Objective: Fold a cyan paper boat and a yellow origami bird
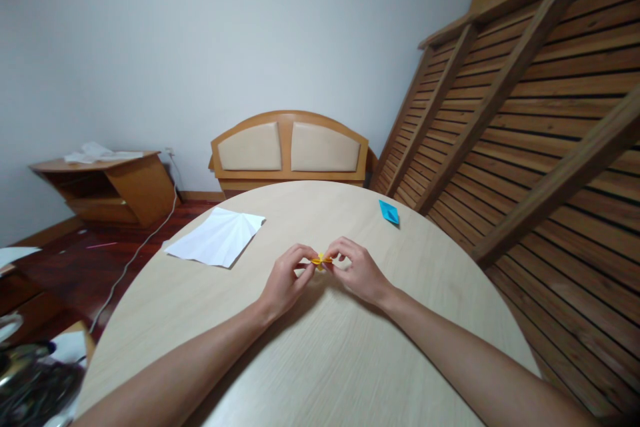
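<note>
A small piece of folded yellow paper point(321, 260) is held between my two hands, just above the middle of the round table. My left hand point(290, 278) pinches its left end between thumb and fingers. On the other side, my right hand point(357, 270) grips the right end in the same way. The fingertips cover both ends, so the paper's full shape is hidden. Beyond my right hand lies a folded blue paper piece point(389, 212). To the left of my hands rests a creased white sheet of paper point(217, 238).
The round wooden table point(330, 360) spans the foreground. Behind it stands a padded headboard point(287, 147). A slatted wooden frame point(505, 127) leans along the right. At the left are a low cabinet point(143, 190) with papers on top and a white cable point(135, 253) across the floor.
</note>
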### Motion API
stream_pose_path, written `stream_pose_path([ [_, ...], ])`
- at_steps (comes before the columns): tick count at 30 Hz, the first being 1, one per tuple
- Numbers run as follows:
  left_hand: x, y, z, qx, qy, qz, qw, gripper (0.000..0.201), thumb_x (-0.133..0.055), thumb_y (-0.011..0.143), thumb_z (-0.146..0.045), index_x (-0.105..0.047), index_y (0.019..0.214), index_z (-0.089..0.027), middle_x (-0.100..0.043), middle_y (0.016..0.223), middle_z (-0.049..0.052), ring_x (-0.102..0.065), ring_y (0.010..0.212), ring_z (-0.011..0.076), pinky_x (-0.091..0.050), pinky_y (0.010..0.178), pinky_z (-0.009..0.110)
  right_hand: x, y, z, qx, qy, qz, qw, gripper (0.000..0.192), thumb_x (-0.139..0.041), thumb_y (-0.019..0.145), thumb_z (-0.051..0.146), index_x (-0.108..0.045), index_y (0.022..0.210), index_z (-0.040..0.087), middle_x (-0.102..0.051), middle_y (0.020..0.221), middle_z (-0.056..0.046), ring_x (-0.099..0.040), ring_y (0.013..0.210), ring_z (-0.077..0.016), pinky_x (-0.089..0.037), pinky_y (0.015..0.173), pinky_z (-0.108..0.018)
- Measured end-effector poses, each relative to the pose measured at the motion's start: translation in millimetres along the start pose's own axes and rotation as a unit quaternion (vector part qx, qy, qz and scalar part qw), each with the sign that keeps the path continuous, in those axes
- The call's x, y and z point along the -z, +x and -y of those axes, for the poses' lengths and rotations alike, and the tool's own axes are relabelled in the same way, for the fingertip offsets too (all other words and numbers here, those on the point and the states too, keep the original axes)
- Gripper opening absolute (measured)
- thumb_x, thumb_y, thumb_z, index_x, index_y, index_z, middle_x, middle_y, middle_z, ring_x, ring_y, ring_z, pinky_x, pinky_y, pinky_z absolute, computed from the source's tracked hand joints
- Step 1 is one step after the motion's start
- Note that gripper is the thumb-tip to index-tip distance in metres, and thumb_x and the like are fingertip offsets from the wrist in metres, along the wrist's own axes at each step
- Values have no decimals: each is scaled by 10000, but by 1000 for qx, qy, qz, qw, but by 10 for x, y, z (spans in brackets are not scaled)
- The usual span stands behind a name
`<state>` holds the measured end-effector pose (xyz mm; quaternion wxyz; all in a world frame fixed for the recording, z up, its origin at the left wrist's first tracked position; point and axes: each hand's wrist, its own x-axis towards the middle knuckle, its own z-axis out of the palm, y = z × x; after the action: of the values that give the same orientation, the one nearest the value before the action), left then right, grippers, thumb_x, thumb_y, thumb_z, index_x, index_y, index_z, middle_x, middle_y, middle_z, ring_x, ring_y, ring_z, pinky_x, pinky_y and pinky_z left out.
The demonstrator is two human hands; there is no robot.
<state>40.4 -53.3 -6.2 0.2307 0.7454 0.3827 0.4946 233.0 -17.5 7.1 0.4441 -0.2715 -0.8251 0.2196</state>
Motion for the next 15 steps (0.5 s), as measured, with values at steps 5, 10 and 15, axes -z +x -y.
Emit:
stream_pose_path([
  [5, 8, -5, 24, -67, 31, -13, 997, 159, -519, 897, -116, -641, 968, -189, -648, 964, 63, -633, 902, 155, -572, 773, 283, 34, -9, -24, 70, -39, -14, 997, 109, -654, 845, 120, -681, 862, 225, -673, 843, -30, -610, 832, -194, -482, 764, -339],
  [10, 0, 0, 50, -113, 48, -38, 992, 162, -529, 899, -101, -643, 973, -189, -650, 944, 59, -634, 877, 148, -570, 745, 268, 53, -9, -52, 124, -56, -33, 990, 98, -681, 852, 118, -688, 867, 215, -681, 832, -33, -609, 807, -187, -481, 740, -329],
  [15, 10, -3, 51, -98, 46, -49, 993, 114, -559, 915, -145, -652, 966, -184, -655, 929, 59, -640, 849, 147, -576, 711, 259, 68, -5, -71, 130, -41, -40, 990, 86, -692, 855, 137, -709, 870, 220, -684, 824, -37, -614, 792, -182, -486, 725, -319],
])
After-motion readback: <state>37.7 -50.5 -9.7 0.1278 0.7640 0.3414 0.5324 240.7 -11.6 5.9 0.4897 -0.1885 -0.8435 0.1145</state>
